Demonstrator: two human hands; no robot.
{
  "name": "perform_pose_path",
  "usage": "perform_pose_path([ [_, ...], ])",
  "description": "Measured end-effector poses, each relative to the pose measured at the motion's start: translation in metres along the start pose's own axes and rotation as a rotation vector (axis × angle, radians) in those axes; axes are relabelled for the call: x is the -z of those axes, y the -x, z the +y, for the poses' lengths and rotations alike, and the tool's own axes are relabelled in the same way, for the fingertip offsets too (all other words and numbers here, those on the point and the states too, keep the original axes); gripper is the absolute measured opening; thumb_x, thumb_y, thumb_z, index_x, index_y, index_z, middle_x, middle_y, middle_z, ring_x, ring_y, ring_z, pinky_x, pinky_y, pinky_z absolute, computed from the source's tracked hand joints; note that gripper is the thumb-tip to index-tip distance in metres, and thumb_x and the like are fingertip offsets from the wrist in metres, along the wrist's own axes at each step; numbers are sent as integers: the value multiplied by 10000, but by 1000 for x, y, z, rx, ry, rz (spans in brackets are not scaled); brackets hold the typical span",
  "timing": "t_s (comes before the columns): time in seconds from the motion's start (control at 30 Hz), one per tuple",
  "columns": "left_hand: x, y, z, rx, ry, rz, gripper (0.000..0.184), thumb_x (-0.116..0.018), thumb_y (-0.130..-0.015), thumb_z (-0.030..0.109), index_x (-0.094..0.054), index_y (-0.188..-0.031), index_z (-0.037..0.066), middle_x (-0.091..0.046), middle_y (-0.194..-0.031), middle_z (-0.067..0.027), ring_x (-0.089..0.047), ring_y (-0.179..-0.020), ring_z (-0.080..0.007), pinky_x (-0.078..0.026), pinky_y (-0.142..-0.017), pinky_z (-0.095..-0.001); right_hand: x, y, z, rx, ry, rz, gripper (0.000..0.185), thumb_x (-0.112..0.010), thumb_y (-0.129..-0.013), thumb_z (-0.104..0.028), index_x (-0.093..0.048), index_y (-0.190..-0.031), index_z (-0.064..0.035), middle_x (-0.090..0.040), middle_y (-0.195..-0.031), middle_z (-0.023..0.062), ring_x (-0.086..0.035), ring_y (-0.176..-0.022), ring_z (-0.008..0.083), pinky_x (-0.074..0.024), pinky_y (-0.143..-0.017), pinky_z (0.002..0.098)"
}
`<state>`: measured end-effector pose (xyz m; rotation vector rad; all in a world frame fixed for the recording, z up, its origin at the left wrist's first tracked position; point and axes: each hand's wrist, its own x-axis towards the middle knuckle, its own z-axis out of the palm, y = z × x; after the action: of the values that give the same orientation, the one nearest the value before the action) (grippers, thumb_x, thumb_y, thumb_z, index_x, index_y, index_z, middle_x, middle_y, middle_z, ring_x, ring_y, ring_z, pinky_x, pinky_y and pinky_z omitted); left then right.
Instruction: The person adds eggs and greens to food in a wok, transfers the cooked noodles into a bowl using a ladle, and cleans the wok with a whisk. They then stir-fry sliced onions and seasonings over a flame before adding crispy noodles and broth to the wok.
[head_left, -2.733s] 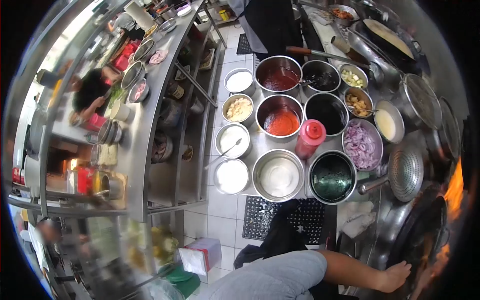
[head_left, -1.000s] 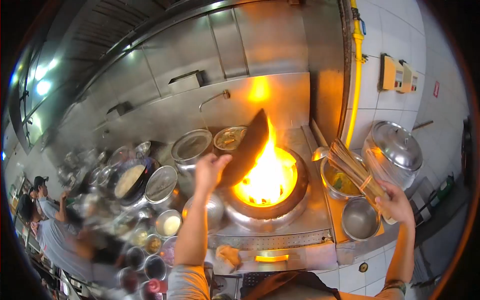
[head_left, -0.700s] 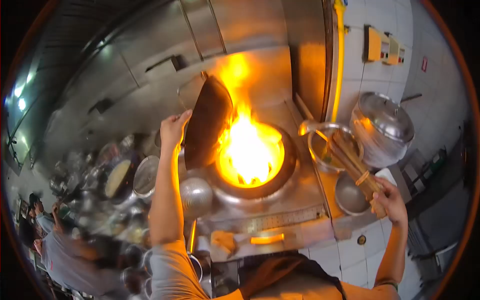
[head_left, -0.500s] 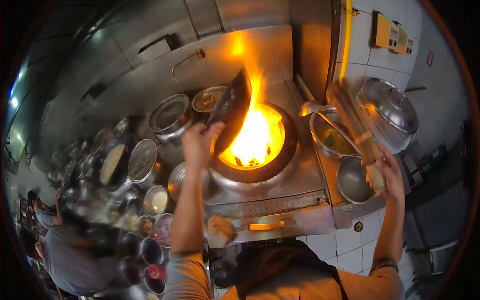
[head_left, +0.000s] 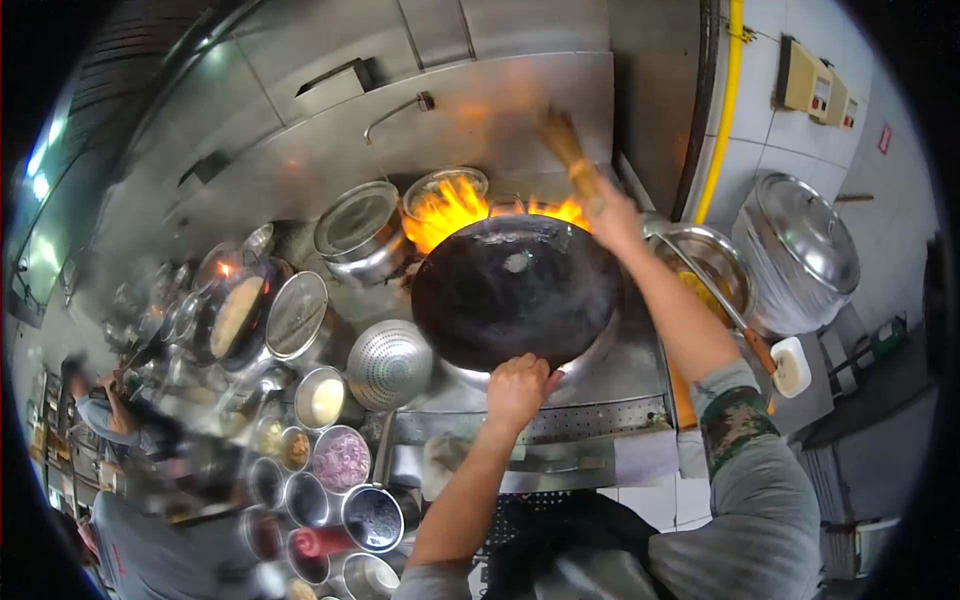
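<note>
My left hand (head_left: 522, 392) is closed on the near edge of a black wok (head_left: 515, 300), which lies over the burner with faint smoke rising from it. A small pale patch shows inside the wok. Orange flames (head_left: 450, 215) lick up behind its far rim. Up and to the right, my right hand (head_left: 612, 215) is wrapped round the handle end of a bamboo wok brush (head_left: 568, 145). The brush's far end is blurred and points up and left, above the flames and apart from the wok.
A perforated strainer (head_left: 390, 365) and a covered pot (head_left: 358, 225) stand left of the wok. Several metal bowls, one with chopped purple pieces (head_left: 342, 458), fill the left. At right are a ladle (head_left: 757, 345), a steel bowl (head_left: 735, 262) and a large lidded pot (head_left: 805, 230). Another person (head_left: 150, 545) stands lower left.
The wok has come down from its tilted position onto the burner, covering most of the fire. My right hand has carried the brush left and up from beside the bowls.
</note>
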<state>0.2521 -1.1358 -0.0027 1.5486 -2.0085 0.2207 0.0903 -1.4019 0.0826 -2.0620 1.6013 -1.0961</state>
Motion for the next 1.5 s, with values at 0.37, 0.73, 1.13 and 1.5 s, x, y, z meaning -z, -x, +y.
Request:
perform_pose_path([
  [0.37,12,-5,-2,97,88,-129,286,-773,-781,323,-654,-730,68,-609,-766,-92,-643,-769,-281,-505,-682,-409,-146,65,-12,-34,273,-514,454,-592,-835,-222,-604,-1284,-158,-687,-1097,259,-659,-1030,442,-515,-916,508],
  [0.73,17,-3,-7,72,131,-160,325,-741,-827,364,-676,-796,47,-622,-814,-120,-650,-796,-320,-502,-700,-434,-93,73,-9,135,468,-685,410,-601,-907,-241,-628,-1305,-142,-693,-1165,168,-701,-972,358,-579,-759,438],
  [1.13,17,-9,-8,81,104,-276,369,-705,-854,398,-683,-817,31,-654,-854,-134,-674,-840,-332,-528,-736,-438,-98,59,22,137,384,-728,527,-687,-811,-354,-613,-1327,-279,-742,-977,134,-717,-890,293,-565,-744,442],
  [1.5,16,-11,-5,93,15,-354,398,-679,-862,437,-716,-814,44,-669,-838,-139,-687,-829,-326,-539,-740,-432,-57,61,-5,252,554,-814,502,-655,-842,-290,-606,-1342,-300,-704,-1095,219,-691,-1012,367,-546,-855,477],
])
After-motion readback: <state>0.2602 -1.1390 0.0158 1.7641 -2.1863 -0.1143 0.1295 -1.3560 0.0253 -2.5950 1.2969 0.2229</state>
